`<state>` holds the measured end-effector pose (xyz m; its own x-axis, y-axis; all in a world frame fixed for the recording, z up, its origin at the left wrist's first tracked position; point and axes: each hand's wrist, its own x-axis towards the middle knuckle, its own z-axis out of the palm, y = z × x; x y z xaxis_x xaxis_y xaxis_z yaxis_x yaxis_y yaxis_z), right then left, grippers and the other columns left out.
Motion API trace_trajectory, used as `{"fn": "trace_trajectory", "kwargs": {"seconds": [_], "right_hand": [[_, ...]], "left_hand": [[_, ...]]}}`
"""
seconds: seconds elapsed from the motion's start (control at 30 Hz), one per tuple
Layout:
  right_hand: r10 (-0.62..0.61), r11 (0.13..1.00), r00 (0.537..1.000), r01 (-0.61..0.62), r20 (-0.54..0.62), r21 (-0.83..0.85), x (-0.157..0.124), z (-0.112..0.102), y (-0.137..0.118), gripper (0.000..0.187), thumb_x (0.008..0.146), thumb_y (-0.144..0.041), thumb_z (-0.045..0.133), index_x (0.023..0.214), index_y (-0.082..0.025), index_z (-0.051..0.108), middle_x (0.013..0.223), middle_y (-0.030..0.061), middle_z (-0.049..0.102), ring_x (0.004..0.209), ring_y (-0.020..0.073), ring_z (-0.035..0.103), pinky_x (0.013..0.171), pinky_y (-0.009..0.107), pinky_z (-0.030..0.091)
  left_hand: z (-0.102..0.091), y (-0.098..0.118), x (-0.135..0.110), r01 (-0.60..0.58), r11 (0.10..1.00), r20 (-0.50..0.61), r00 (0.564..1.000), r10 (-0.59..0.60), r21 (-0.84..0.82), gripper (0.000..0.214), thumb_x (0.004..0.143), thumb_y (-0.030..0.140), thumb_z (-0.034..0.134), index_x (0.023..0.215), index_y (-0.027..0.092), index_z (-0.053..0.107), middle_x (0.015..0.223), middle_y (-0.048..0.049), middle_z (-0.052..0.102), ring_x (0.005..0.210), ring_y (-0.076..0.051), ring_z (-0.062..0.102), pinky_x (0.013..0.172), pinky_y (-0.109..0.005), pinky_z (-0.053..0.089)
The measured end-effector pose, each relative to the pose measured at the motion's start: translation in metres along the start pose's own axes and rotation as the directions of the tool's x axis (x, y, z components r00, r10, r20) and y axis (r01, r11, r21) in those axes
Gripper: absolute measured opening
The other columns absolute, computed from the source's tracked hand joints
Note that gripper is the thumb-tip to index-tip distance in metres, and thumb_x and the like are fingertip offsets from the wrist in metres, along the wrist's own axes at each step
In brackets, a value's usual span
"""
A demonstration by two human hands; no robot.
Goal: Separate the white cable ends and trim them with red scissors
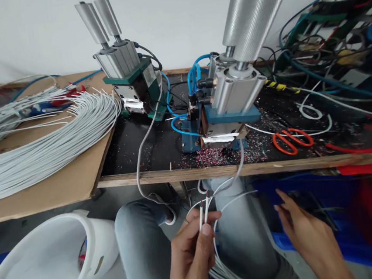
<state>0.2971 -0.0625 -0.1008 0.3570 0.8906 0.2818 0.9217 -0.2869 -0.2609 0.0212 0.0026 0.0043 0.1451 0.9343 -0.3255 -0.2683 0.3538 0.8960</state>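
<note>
My left hand (192, 255) is closed in a pinch on two thin white wires (203, 210) with stripped ends, held upright over my lap. More white wires trail down from that hand across my jeans. My right hand (308, 233) hovers at the lower right with fingers stretched out and nothing in it, near a blue bin (360, 245). A blue pneumatic wire-stripping machine (228, 104) stands on the bench straight ahead, with red and white insulation scraps (220, 156) below its jaws.
A second, green machine (134, 81) stands further left. A big bundle of grey-white wires (41, 136) lies on cardboard at left. Orange scissors (291, 140) lie right of the blue machine. A white bucket (52, 257) sits at lower left. Tangled cables fill the right back.
</note>
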Motion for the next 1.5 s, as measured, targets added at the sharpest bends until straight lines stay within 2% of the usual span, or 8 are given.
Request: {"fn": "trace_trajectory", "kwargs": {"seconds": [0.23, 0.4, 0.5, 0.6, 0.77, 1.17, 1.3, 1.5], "right_hand": [[-0.138, 0.506, 0.983, -0.034, 0.119, 0.862, 0.014, -0.051, -0.149, 0.023, 0.096, -0.036, 0.058, 0.115, -0.035, 0.072, 0.099, 0.0030, 0.073, 0.085, 0.0201, 0.074, 0.073, 0.029, 0.063], [0.027, 0.182, 0.981, -0.193, 0.192, 0.964, 0.017, -0.033, -0.170, 0.018, 0.097, -0.038, 0.061, 0.090, -0.028, 0.075, 0.090, 0.0006, 0.071, 0.087, 0.0158, 0.071, 0.078, 0.024, 0.059], [-0.123, -0.064, 0.914, -0.396, 0.386, 0.916, 0.007, -0.025, -0.166, 0.025, 0.100, -0.045, 0.055, 0.090, -0.027, 0.069, 0.073, -0.0040, 0.060, 0.061, 0.0120, 0.062, 0.060, 0.024, 0.056], [-0.319, 0.017, 0.809, -0.515, 0.493, 0.857, -0.002, -0.027, -0.165, 0.029, 0.100, -0.047, 0.054, 0.085, -0.025, 0.064, 0.061, -0.0078, 0.045, 0.045, 0.0083, 0.042, 0.042, 0.021, 0.038], [-0.312, 0.229, 0.832, -0.403, 0.459, 0.886, -0.004, -0.031, -0.169, 0.030, 0.099, -0.047, 0.053, 0.080, -0.025, 0.060, 0.067, -0.0042, 0.047, 0.052, 0.0110, 0.043, 0.041, 0.024, 0.030], [-0.545, 0.651, 0.805, 0.231, 0.234, 0.723, 0.010, -0.048, -0.156, 0.017, 0.103, -0.026, 0.044, 0.097, -0.030, 0.060, 0.084, -0.0022, 0.067, 0.074, 0.0174, 0.069, 0.066, 0.031, 0.055], [-0.567, 0.652, 0.789, 0.255, 0.236, 0.714, 0.015, -0.048, -0.149, 0.018, 0.103, -0.027, 0.045, 0.094, -0.029, 0.060, 0.087, -0.0014, 0.068, 0.076, 0.0177, 0.069, 0.068, 0.032, 0.053], [-0.311, 0.388, 0.894, -0.191, 0.323, 0.902, 0.004, -0.027, -0.169, 0.030, 0.101, -0.036, 0.051, 0.075, -0.024, 0.060, 0.065, -0.0043, 0.051, 0.059, 0.0138, 0.052, 0.054, 0.028, 0.040]], "left_hand": [[0.013, -0.011, -0.008, -0.093, 0.973, 0.099, 0.992, 0.073, 0.213, 0.036, 0.093, 0.051, 0.065, 0.086, 0.021, 0.084, 0.074, -0.0041, 0.056, 0.048, -0.011, 0.036, 0.039, -0.027, 0.025], [0.006, -0.009, -0.005, -0.253, 0.928, -0.010, 0.964, 0.266, 0.273, 0.030, 0.098, 0.042, 0.061, 0.090, 0.024, 0.083, 0.077, -0.0055, 0.064, 0.076, -0.023, 0.060, 0.070, -0.031, 0.048], [-0.001, -0.005, -0.002, -0.153, 0.956, -0.166, 0.966, 0.198, 0.251, 0.029, 0.096, 0.047, 0.065, 0.091, 0.022, 0.080, 0.071, -0.0014, 0.060, 0.063, -0.017, 0.052, 0.060, -0.028, 0.043], [-0.003, -0.001, -0.001, -0.058, 0.975, -0.152, 0.984, 0.092, 0.214, 0.027, 0.087, 0.048, 0.077, 0.086, 0.022, 0.077, 0.065, 0.0035, 0.052, 0.055, -0.012, 0.038, 0.050, -0.024, 0.030], [-0.001, 0.006, 0.000, -0.077, 0.980, -0.085, 0.992, 0.094, 0.184, 0.025, 0.084, 0.042, 0.079, 0.074, 0.020, 0.073, 0.067, 0.0031, 0.052, 0.060, -0.013, 0.041, 0.054, -0.024, 0.032], [-0.017, 0.016, 0.011, -0.353, 0.789, 0.180, 0.936, 0.304, 0.502, 0.018, 0.075, 0.005, 0.065, 0.070, 0.022, 0.066, 0.064, 0.0046, 0.052, 0.052, -0.012, 0.042, 0.047, -0.024, 0.029], [-0.019, 0.020, 0.016, -0.388, 0.746, 0.262, 0.921, 0.288, 0.542, 0.023, 0.073, 0.000, 0.065, 0.073, 0.023, 0.068, 0.066, 0.0034, 0.057, 0.055, -0.013, 0.050, 0.049, -0.024, 0.033], [-0.007, -0.001, 0.013, -0.238, 0.910, -0.042, 0.963, 0.267, 0.339, 0.017, 0.081, 0.016, 0.071, 0.066, 0.022, 0.067, 0.060, 0.0042, 0.049, 0.056, -0.014, 0.041, 0.052, -0.026, 0.033]]}}
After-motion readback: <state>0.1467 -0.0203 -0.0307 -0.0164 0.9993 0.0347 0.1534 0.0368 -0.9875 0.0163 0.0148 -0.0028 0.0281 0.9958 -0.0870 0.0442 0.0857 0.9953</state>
